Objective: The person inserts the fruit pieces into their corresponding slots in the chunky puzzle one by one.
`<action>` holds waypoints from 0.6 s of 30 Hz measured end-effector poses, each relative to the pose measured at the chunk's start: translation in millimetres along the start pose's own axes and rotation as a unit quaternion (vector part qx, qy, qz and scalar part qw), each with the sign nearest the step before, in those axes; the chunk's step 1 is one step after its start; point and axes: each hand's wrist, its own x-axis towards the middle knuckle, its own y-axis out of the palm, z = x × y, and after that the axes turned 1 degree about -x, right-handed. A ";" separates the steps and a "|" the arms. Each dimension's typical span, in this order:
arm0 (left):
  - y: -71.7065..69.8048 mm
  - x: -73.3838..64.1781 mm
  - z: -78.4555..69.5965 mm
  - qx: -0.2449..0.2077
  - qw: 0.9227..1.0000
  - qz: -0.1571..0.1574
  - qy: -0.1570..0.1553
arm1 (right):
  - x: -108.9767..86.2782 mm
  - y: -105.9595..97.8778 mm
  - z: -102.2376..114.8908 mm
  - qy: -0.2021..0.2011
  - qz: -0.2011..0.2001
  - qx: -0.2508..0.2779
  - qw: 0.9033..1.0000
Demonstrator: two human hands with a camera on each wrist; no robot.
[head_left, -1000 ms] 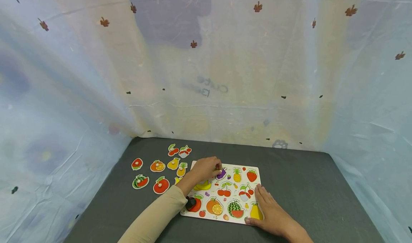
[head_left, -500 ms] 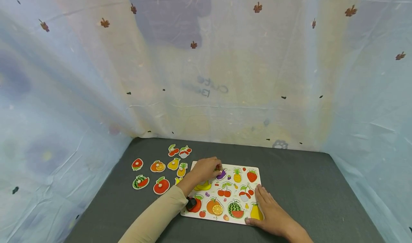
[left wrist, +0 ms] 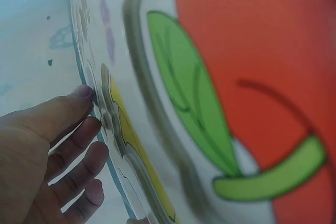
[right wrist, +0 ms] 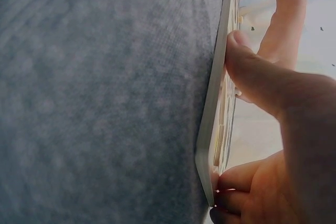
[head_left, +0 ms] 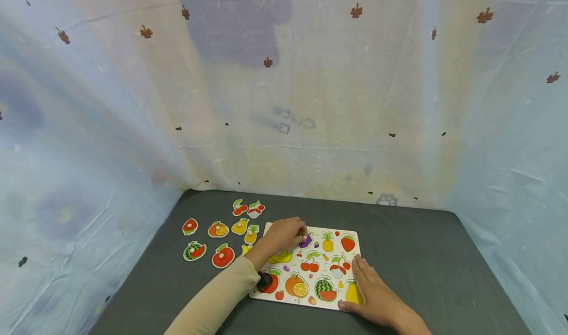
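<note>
A white fruit puzzle board (head_left: pixel 298 299) lies on the dark table, its printed fruit recesses facing up. My left hand (head_left: pixel 284 234) reaches over its far left part and pinches a purple grape puzzle piece (head_left: pixel 306 241) at the grape spot; the fingers cover much of it. In the left wrist view, thumb and fingers of the left hand (left wrist: pixel 58 145) bend down close to the board's surface. My right hand (head_left: pixel 374 293) holds the board's near right corner, thumb at the near edge and fingers along the right edge. The right wrist view shows its thumb (right wrist: pixel 244 59) on the board's rim.
Left of the board lie several knobbed fruit pieces, among them a watermelon (head_left: pixel 194 251), an apple (head_left: pixel 223 257), an orange (head_left: pixel 218 229), a pear (head_left: pixel 240 226) and a pineapple (head_left: pixel 251 234). A banana piece (head_left: pixel 246 249) is partly behind the left forearm. A patterned curtain (head_left: pixel 284 167) surrounds the table.
</note>
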 end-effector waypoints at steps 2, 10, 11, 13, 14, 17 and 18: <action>0.6 -0.1 -0.4 0.000 1.000 0.001 -0.001 | -0.4 -0.4 0.4 -0.001 0.001 0.003 1.000; 3.2 0.4 0.7 -0.011 1.000 0.008 -0.010 | -1.8 -0.6 0.7 -0.002 0.003 0.000 1.000; 3.6 0.7 1.3 -0.013 1.000 0.010 -0.011 | -1.8 -0.8 0.8 -0.004 0.002 0.002 1.000; 3.6 1.0 2.6 -0.017 1.000 0.014 -0.012 | -2.0 -1.2 0.9 -0.007 0.001 0.000 1.000; 3.8 1.1 3.6 -0.017 1.000 0.015 -0.011 | -1.8 -1.2 0.8 -0.008 0.000 0.000 1.000; 3.3 0.2 6.8 -0.017 1.000 0.017 -0.010 | -1.5 -1.1 0.5 -0.007 0.001 0.001 1.000; 2.6 -0.7 7.6 -0.019 1.000 0.016 -0.009 | -1.7 -1.0 0.5 -0.005 0.001 -0.001 1.000</action>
